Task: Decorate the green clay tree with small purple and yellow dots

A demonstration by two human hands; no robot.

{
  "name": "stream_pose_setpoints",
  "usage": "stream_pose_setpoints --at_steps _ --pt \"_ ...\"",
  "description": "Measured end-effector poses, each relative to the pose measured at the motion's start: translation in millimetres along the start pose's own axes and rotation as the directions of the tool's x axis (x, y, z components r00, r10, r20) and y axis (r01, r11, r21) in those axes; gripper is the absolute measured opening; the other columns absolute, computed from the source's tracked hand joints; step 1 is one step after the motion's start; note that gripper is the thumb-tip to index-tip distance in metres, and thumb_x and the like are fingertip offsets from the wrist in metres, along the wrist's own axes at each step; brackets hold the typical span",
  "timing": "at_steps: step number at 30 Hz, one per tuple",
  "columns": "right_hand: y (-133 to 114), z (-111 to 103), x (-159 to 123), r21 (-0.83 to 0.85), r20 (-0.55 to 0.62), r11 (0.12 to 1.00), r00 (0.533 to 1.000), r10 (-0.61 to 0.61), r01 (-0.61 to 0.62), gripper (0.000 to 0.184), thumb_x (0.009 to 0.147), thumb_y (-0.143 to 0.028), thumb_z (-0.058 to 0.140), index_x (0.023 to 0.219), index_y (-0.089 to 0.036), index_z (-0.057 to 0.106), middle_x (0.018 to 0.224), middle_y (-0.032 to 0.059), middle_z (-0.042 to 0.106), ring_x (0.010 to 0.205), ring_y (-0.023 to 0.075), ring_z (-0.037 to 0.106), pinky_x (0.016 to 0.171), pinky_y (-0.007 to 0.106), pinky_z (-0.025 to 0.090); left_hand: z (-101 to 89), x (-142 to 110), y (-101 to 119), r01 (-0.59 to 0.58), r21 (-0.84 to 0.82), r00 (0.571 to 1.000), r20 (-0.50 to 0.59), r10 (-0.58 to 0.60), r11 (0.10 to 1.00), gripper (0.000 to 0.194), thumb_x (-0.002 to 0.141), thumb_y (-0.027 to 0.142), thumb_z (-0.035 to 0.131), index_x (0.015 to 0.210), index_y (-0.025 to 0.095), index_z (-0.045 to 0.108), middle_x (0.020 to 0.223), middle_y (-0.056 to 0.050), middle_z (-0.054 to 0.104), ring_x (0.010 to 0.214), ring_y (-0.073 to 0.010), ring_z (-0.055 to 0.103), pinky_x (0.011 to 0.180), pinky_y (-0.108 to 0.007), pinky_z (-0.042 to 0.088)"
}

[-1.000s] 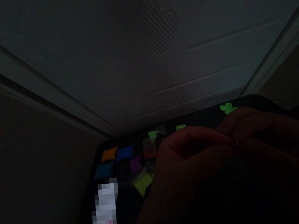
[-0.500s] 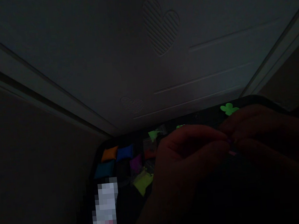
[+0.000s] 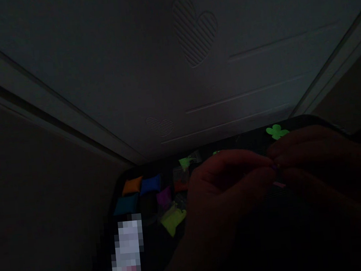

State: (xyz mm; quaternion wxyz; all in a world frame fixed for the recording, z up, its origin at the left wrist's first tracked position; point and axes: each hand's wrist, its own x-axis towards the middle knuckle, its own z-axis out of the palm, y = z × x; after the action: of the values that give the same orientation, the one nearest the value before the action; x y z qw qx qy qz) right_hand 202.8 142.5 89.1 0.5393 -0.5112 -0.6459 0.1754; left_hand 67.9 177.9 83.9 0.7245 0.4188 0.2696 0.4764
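In the dim light my left hand (image 3: 223,186) and my right hand (image 3: 317,153) meet fingertip to fingertip above the dark table. Pinched between the left thumb and index finger is a small purple piece (image 3: 274,167) of what looks like clay. My right thumb and fingers close on its other side, by a tiny yellowish spot. Just below the fingertips lies a flat pink piece (image 3: 279,184). A green flower-like shape (image 3: 276,131) rests behind my right hand, partly covered by it.
Left of my hands lie small packets: orange (image 3: 132,185), blue (image 3: 151,184), teal (image 3: 126,204), purple (image 3: 164,197), yellow (image 3: 173,220), red (image 3: 181,186) and green (image 3: 185,162). A blurred white object (image 3: 127,250) stands at lower left. A pale panel with hearts (image 3: 195,31) rises behind the table.
My fingertips have drawn closer together around the purple piece, which has shifted slightly left and up. The packets and the green shape stay in place.
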Motion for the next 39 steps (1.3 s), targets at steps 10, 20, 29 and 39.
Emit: stream_pose_setpoints --at_steps 10,20,29,39 --pt "0.1 -1.5 -2.7 -0.170 0.031 0.979 0.994 -0.105 0.109 0.016 0.077 -0.027 0.055 0.092 -0.033 0.052 0.092 -0.0057 0.055 0.086 0.0111 0.050 0.072 0.022 0.041 8.5 0.7 -1.2 -0.024 -0.096 0.998 -0.064 0.018 0.995 0.010 0.064 0.012 0.066 0.068 0.022 0.066 0.068 0.006 0.064 0.064 -0.0056 0.058 0.060 -0.013 0.045" --pt "2.6 -1.6 -2.4 -0.203 0.006 0.966 0.986 -0.164 0.162 0.012 0.080 -0.027 0.051 0.091 -0.029 0.051 0.088 -0.0048 0.054 0.082 0.0082 0.051 0.067 0.019 0.041 6.5 3.3 -3.3 -0.070 -0.065 0.992 -0.111 0.063 0.995 0.009 0.064 0.011 0.065 0.067 0.020 0.065 0.068 0.005 0.065 0.067 -0.0052 0.058 0.063 -0.012 0.045" --pt "8.7 -0.5 -3.7 -0.264 -0.009 0.928 0.962 -0.275 0.263 0.014 0.076 -0.017 0.055 0.090 -0.022 0.053 0.090 -0.0044 0.054 0.086 0.0043 0.051 0.077 0.010 0.041 0.1 7.7 -5.5 -0.149 -0.017 0.983 -0.113 0.147 0.989 0.013 0.063 0.009 0.064 0.067 0.021 0.064 0.067 0.005 0.064 0.065 -0.0054 0.057 0.063 -0.013 0.047" --pt "6.1 3.1 -2.1 -0.314 0.009 0.913 0.962 -0.272 0.261 0.011 0.077 -0.017 0.055 0.087 -0.020 0.053 0.091 -0.0017 0.055 0.087 0.0061 0.051 0.077 0.015 0.040 3.3 3.7 -4.7 -0.147 0.071 0.975 -0.155 0.156 0.987 0.013 0.064 0.010 0.064 0.070 0.022 0.066 0.069 0.005 0.065 0.065 -0.0036 0.058 0.061 -0.009 0.047"
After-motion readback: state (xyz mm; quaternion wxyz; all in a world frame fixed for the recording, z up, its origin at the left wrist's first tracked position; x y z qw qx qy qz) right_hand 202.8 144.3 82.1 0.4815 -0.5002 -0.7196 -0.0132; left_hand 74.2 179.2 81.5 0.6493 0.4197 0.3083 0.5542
